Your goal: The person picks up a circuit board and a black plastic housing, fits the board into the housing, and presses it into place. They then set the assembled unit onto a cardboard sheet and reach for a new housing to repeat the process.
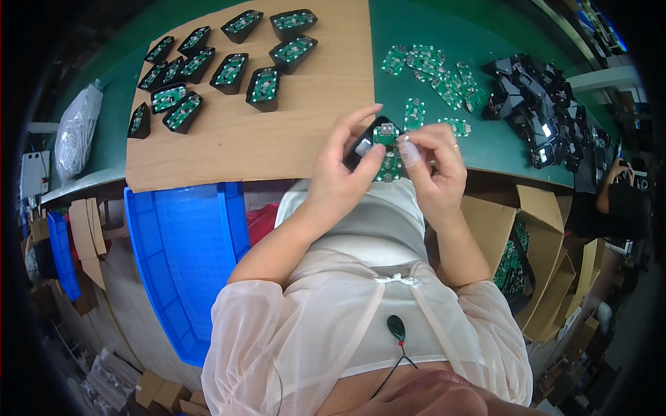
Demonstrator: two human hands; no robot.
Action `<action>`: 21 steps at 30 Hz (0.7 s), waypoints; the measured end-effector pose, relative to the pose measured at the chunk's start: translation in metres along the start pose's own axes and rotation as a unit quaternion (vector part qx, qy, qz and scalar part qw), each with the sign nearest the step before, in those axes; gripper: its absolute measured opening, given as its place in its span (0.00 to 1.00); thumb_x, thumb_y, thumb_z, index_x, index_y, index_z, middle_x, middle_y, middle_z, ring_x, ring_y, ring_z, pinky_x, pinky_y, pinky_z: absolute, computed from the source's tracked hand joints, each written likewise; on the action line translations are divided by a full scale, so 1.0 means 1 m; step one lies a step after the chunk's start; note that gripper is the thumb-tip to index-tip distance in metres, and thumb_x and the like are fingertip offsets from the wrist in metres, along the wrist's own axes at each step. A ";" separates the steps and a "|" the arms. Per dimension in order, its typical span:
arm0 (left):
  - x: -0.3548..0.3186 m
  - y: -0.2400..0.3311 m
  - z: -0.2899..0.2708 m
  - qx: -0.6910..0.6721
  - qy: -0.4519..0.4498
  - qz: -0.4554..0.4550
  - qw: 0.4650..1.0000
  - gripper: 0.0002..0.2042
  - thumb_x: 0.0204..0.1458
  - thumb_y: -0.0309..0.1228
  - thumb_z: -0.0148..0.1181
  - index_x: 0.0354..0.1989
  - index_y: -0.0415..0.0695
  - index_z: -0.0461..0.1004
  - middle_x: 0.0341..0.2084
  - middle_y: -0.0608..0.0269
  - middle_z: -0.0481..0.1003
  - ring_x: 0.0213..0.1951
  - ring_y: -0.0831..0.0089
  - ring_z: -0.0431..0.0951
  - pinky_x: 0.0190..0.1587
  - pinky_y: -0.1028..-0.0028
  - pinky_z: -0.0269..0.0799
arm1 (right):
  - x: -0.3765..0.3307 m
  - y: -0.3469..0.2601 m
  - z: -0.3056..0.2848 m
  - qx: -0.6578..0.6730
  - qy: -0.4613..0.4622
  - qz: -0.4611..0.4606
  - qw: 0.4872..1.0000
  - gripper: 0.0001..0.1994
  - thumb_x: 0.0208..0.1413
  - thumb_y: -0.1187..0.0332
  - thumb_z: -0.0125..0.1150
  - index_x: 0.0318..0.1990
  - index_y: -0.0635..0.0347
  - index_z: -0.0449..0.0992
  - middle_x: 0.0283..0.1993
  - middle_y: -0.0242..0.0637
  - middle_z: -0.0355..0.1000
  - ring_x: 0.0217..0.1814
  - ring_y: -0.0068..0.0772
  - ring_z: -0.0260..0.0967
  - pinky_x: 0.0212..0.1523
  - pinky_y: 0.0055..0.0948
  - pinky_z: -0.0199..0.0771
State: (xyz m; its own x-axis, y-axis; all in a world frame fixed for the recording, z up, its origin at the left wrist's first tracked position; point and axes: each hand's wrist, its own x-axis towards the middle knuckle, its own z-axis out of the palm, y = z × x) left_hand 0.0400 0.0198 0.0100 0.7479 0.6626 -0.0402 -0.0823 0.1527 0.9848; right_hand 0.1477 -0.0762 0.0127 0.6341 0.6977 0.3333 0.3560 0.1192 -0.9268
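Note:
My left hand is closed around a black plastic housing, and its thumb lies on a green circuit board. The board is tilted up in front of the housing; I cannot tell whether any of it sits inside. My right hand pinches at the board's right edge, where a small pale piece shows at the fingertips, too small to name. Just beyond my hands, loose circuit boards lie on the green mat. To the far left, several black housings with boards in them stand on the brown cardboard sheet.
A pile of black housings takes up the right of the table. Below its front edge are a blue bin on the left and a cardboard box with boards on the right. A clear plastic bag lies far left. Another person is at far right.

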 end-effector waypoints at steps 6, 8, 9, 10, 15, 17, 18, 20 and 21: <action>0.002 -0.001 -0.008 0.170 0.015 0.202 0.964 0.09 0.46 0.21 0.55 0.37 0.42 0.74 0.38 0.59 0.68 0.34 0.78 0.70 0.33 0.81 0.68 | 0.018 -0.009 -0.014 -0.303 -0.060 -0.260 0.915 0.10 0.33 0.77 0.62 0.28 0.59 0.71 0.27 0.32 0.65 0.25 0.28 0.62 0.21 0.23 0.61; 0.000 0.003 -0.004 0.144 0.024 0.167 0.975 0.07 0.46 0.20 0.56 0.33 0.44 0.76 0.39 0.59 0.67 0.29 0.80 0.71 0.30 0.83 0.68 | 0.020 -0.016 -0.017 -0.380 -0.086 -0.281 0.877 0.12 0.29 0.74 0.61 0.27 0.56 0.71 0.27 0.29 0.65 0.27 0.30 0.62 0.23 0.26 0.62; 0.000 0.004 -0.004 0.150 0.024 0.180 0.972 0.07 0.45 0.20 0.56 0.33 0.43 0.75 0.39 0.59 0.66 0.28 0.81 0.71 0.28 0.83 0.67 | 0.021 -0.020 -0.017 -0.379 -0.087 -0.282 0.877 0.12 0.29 0.74 0.61 0.27 0.56 0.71 0.27 0.29 0.65 0.27 0.30 0.62 0.23 0.26 0.62; -0.001 0.005 -0.003 0.155 0.025 0.194 0.968 0.07 0.44 0.20 0.57 0.33 0.43 0.75 0.39 0.60 0.66 0.27 0.81 0.71 0.27 0.83 0.67 | 0.022 -0.023 -0.018 -0.396 -0.094 -0.291 0.866 0.11 0.29 0.73 0.61 0.27 0.56 0.71 0.27 0.28 0.65 0.27 0.29 0.62 0.23 0.26 0.62; -0.003 0.008 0.000 0.155 0.028 0.182 0.971 0.06 0.43 0.21 0.59 0.31 0.43 0.75 0.39 0.60 0.67 0.25 0.82 0.70 0.24 0.83 0.66 | 0.022 -0.029 -0.017 -0.438 -0.123 -0.302 0.838 0.11 0.29 0.72 0.61 0.26 0.54 0.71 0.27 0.26 0.64 0.28 0.27 0.62 0.23 0.25 0.62; -0.003 0.008 -0.001 0.162 0.028 0.183 0.969 0.06 0.43 0.21 0.59 0.31 0.43 0.75 0.39 0.61 0.67 0.25 0.82 0.70 0.24 0.84 0.66 | 0.022 -0.030 -0.017 -0.431 -0.130 -0.309 0.838 0.10 0.31 0.73 0.62 0.27 0.55 0.71 0.27 0.27 0.64 0.27 0.29 0.62 0.23 0.25 0.62; -0.003 0.008 -0.002 0.163 0.031 0.185 0.969 0.06 0.43 0.21 0.59 0.31 0.42 0.75 0.38 0.60 0.67 0.25 0.82 0.70 0.24 0.84 0.66 | 0.022 -0.026 -0.016 -0.431 -0.131 -0.310 0.838 0.10 0.31 0.73 0.62 0.27 0.55 0.71 0.27 0.27 0.64 0.27 0.29 0.62 0.23 0.25 0.62; -0.003 0.009 -0.001 0.164 0.036 0.187 0.968 0.05 0.43 0.21 0.59 0.30 0.42 0.74 0.38 0.60 0.67 0.25 0.82 0.70 0.24 0.84 0.66 | 0.020 -0.015 -0.015 -0.269 -0.101 -0.265 0.921 0.09 0.36 0.77 0.62 0.29 0.58 0.72 0.28 0.29 0.65 0.24 0.25 0.61 0.21 0.21 0.60; -0.003 0.009 -0.001 0.152 0.037 0.185 0.970 0.05 0.43 0.21 0.58 0.30 0.42 0.74 0.37 0.60 0.67 0.25 0.82 0.69 0.24 0.83 0.66 | 0.017 -0.016 -0.014 -0.268 -0.103 -0.266 0.920 0.09 0.36 0.77 0.62 0.29 0.58 0.72 0.28 0.29 0.65 0.24 0.25 0.61 0.21 0.21 0.60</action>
State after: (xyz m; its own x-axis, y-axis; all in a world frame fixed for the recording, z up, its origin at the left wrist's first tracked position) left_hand 0.0362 0.0194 0.0186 0.6543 0.6835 0.3237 -0.1292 -0.3208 0.9383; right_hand 0.1622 -0.0759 0.0351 0.1470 0.7672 0.6244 0.9014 0.1560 -0.4040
